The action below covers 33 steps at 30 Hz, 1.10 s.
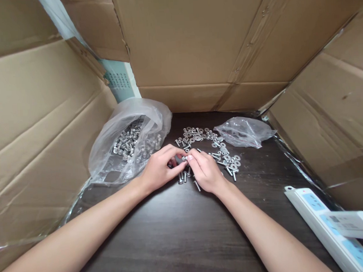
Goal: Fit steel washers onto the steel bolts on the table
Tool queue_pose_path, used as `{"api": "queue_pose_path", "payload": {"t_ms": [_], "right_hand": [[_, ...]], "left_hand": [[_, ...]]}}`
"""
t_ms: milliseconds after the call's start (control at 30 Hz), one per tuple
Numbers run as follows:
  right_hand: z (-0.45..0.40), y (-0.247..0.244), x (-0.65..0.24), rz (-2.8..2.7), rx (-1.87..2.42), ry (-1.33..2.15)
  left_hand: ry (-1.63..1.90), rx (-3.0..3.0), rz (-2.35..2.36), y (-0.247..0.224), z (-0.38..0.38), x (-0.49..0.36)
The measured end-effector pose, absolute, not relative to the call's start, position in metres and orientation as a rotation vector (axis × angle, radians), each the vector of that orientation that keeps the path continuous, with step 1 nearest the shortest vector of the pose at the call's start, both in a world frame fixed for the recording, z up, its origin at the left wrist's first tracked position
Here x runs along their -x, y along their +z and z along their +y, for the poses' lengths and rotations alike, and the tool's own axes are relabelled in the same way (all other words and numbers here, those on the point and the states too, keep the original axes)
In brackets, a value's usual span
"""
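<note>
Pinching a small metal fastener (184,158) between them, the left hand (160,165) and the right hand (205,170) meet fingertip to fingertip over the middle of the dark table (162,231). Both grips look closed on that piece, thumb against forefinger on each side, though the fingers hide most of it and I cannot tell whether it is one part or several held together. Good handling here would mean letting one hand act as the steady clamp while the other makes the fine turns, with both parts kept in line so that nothing binds. A light pinch seems wiser than a hard one, since small smooth metal could slip sideways under pressure. Keeping the wrists low over the tabletop would shorten any drop, and loose bolts (185,177) lie just below the fingers, where a fallen piece could easily get mixed in. Flat washers (236,161) and more bolts spread beyond the right hand, so its heel should stay clear of them. The large plastic bag (145,106) of fasteners stands open beside the left forearm; keeping that elbow quiet would avoid dragging its film.
</note>
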State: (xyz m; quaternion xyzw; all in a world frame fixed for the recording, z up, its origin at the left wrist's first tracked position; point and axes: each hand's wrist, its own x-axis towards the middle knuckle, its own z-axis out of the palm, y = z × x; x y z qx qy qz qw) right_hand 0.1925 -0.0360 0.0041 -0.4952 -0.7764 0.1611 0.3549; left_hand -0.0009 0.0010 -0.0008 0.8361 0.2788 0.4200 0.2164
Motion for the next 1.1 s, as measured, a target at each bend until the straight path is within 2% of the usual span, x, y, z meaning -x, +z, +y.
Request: {"api": "queue_pose_path", "payload": {"t_ms": [1100], "right_hand": [[-0.0366,0.0029,-0.1944,-1.994,1.277,0.476]], "left_hand": [[1.14,-2.306,0.799,-0.0014,0.0006,-0.0002]]}}
